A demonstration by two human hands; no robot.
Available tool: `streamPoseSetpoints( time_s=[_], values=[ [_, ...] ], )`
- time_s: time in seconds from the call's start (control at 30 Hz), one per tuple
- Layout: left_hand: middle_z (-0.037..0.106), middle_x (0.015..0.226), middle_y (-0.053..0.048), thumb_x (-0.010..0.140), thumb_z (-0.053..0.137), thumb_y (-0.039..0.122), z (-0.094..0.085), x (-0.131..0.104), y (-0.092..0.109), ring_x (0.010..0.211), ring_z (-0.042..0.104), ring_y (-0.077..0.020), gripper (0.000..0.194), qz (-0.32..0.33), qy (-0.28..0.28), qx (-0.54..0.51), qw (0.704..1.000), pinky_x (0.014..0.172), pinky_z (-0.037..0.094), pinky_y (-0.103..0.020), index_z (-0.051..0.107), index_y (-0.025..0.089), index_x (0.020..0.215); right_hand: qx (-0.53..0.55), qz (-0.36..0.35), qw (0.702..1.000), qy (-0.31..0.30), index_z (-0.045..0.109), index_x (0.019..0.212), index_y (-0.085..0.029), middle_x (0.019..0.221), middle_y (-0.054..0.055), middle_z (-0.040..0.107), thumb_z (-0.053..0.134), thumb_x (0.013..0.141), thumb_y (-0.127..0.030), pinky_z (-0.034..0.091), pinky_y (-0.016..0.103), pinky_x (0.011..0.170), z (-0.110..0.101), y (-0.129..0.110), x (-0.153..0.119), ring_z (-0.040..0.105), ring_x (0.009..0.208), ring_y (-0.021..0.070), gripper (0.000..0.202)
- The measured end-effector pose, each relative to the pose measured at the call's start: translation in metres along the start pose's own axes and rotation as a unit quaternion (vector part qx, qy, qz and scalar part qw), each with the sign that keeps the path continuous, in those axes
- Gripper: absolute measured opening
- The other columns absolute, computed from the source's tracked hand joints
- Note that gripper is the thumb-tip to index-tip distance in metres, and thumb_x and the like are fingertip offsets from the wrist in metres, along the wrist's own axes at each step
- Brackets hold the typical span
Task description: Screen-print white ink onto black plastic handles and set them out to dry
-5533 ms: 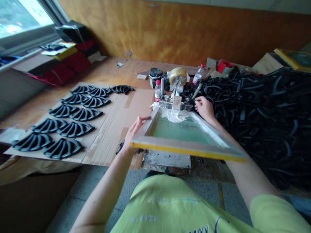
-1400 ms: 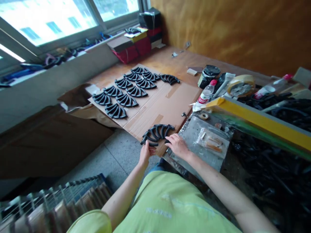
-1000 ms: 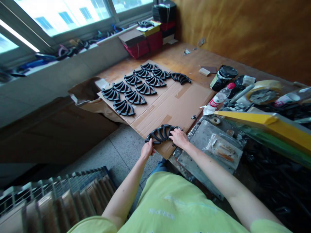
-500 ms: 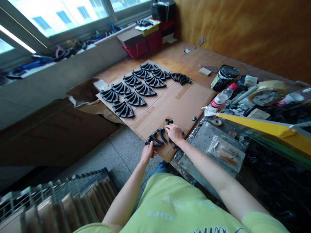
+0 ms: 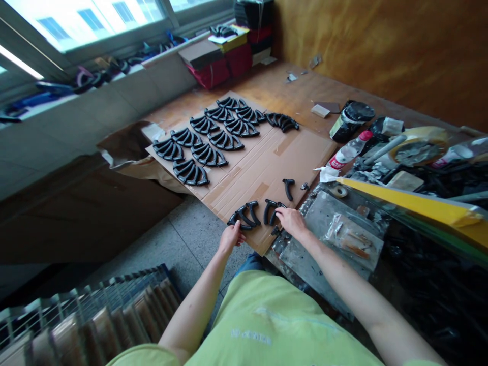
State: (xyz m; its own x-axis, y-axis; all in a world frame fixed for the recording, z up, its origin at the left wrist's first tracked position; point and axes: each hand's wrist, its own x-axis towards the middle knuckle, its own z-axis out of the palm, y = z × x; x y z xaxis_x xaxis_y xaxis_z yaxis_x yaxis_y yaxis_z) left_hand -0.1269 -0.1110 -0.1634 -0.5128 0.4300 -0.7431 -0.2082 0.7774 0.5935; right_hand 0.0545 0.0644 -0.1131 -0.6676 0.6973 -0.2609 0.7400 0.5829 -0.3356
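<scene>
My left hand point(image 5: 231, 236) pinches the end of a curved black piece point(image 5: 244, 226) at the near edge of the cardboard sheet point(image 5: 247, 178). More curved pieces point(image 5: 252, 212) lie fanned beside it. To the right, my right hand point(image 5: 292, 221) has its fingers closed on another black piece point(image 5: 281, 205), next to a curved piece point(image 5: 269, 211) lying on the cardboard. A single black piece point(image 5: 288, 189) lies apart, above my right hand. Several fans of black pieces point(image 5: 209, 154) are laid out on the far left part of the sheet.
Right of the cardboard stand a plastic bottle point(image 5: 348, 151), a dark jar point(image 5: 351, 122), a tape roll point(image 5: 421, 145) and a yellow edge point(image 5: 412, 198). Red boxes point(image 5: 213, 73) sit at the back. A metal rack point(image 5: 87, 315) is at lower left.
My right hand has moved right and slightly nearer, onto another black piece. One piece now lies apart above it, and a gap shows between the near pieces. My left hand has barely moved.
</scene>
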Motion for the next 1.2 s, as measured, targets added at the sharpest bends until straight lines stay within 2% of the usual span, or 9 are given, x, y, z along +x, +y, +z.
streamPoseSetpoints(
  time_s=[0.07,0.23,0.53,0.7,0.9,1.0,1.07,1.13,1.2],
  values=[
    [0.071,0.065,-0.012,0.091,0.035,0.058,0.0,0.002,0.001,0.048,0.061,-0.0162,0.049,-0.002,-0.001,0.004,1.0,0.044,0.045,-0.025,0.057,0.014,0.081,0.012,0.005,1.0,-0.024,0.063,0.123,-0.026,0.107,0.007,0.071,0.047,0.094,-0.035,0.047,0.028,0.083,0.006,-0.008,-0.006,0.066,0.096,0.0205,0.034],
    [0.071,0.067,-0.012,0.091,0.035,0.058,0.0,0.004,0.001,0.051,0.064,-0.0169,0.05,-0.001,-0.001,0.011,1.0,0.045,0.046,-0.025,0.058,0.014,0.084,0.01,0.05,0.998,-0.029,0.068,0.114,-0.021,0.105,0.011,0.072,0.047,0.094,-0.036,0.047,0.029,0.086,0.006,-0.019,-0.002,0.067,0.099,0.0216,0.033],
    [0.072,0.069,-0.013,0.09,0.036,0.056,-0.002,0.009,0.007,0.054,0.066,-0.018,0.048,0.01,0.0,0.016,1.0,0.047,0.047,-0.025,0.057,0.015,0.078,0.012,0.067,0.997,-0.035,0.07,0.112,-0.022,0.106,0.011,0.072,0.05,0.091,-0.036,0.048,0.03,0.085,0.008,-0.028,-0.002,0.067,0.1,0.0225,0.032],
    [0.071,0.069,-0.014,0.091,0.034,0.056,-0.003,0.007,0.009,0.055,0.066,-0.019,0.048,0.021,-0.003,0.03,0.999,0.047,0.049,-0.026,0.055,0.016,0.074,0.002,0.054,0.998,-0.043,0.073,0.101,-0.02,0.103,0.011,0.073,0.049,0.092,-0.035,0.047,0.029,0.086,0.011,-0.029,-0.004,0.067,0.099,0.0217,0.03],
    [0.071,0.067,-0.012,0.092,0.032,0.051,-0.001,0.016,0.024,0.058,0.068,-0.022,0.044,0.041,0.011,0.086,0.995,0.052,0.051,-0.029,0.055,0.018,0.075,0.02,0.016,0.998,-0.051,0.073,0.106,-0.019,0.107,0.012,0.072,0.049,0.092,-0.034,0.045,0.028,0.092,0.012,-0.035,0.006,0.065,0.104,0.0217,0.032],
    [0.07,0.063,-0.009,0.092,0.034,0.048,-0.005,0.025,0.042,0.061,0.069,-0.0228,0.04,0.059,0.031,0.137,0.988,0.058,0.052,-0.03,0.056,0.02,0.074,0.031,0.015,0.998,-0.051,0.07,0.113,-0.016,0.11,0.013,0.071,0.049,0.092,-0.034,0.044,0.029,0.094,0.013,-0.038,0.008,0.065,0.106,0.022,0.034],
    [0.07,0.066,-0.01,0.09,0.04,0.048,-0.008,0.026,0.053,0.07,0.07,-0.0254,0.036,0.071,0.059,0.175,0.98,0.066,0.053,-0.033,0.058,0.02,0.076,0.038,0.017,0.998,-0.051,0.068,0.118,-0.015,0.113,0.014,0.07,0.051,0.091,-0.033,0.044,0.029,0.095,0.014,-0.039,0.006,0.064,0.107,0.022,0.036],
    [0.072,0.084,-0.013,0.087,0.047,0.048,-0.008,0.018,0.057,0.091,0.069,-0.0293,0.032,0.09,0.11,0.205,0.968,0.08,0.052,-0.039,0.06,0.019,0.088,0.046,0.021,0.997,-0.052,0.064,0.123,-0.016,0.115,0.014,0.069,0.053,0.09,-0.033,0.044,0.029,0.095,0.015,-0.039,0.003,0.064,0.108,0.0221,0.038],
    [0.068,0.109,-0.016,0.086,0.05,0.046,0.001,0.005,0.053,0.112,0.06,-0.0305,0.035,0.161,0.187,0.241,0.939,0.095,0.046,-0.043,0.058,0.018,0.106,0.055,0.027,0.997,-0.053,0.06,0.127,-0.017,0.114,0.013,0.069,0.054,0.09,-0.032,0.045,0.029,0.093,0.015,-0.038,-0.001,0.065,0.107,0.0223,0.04]
  ],
)
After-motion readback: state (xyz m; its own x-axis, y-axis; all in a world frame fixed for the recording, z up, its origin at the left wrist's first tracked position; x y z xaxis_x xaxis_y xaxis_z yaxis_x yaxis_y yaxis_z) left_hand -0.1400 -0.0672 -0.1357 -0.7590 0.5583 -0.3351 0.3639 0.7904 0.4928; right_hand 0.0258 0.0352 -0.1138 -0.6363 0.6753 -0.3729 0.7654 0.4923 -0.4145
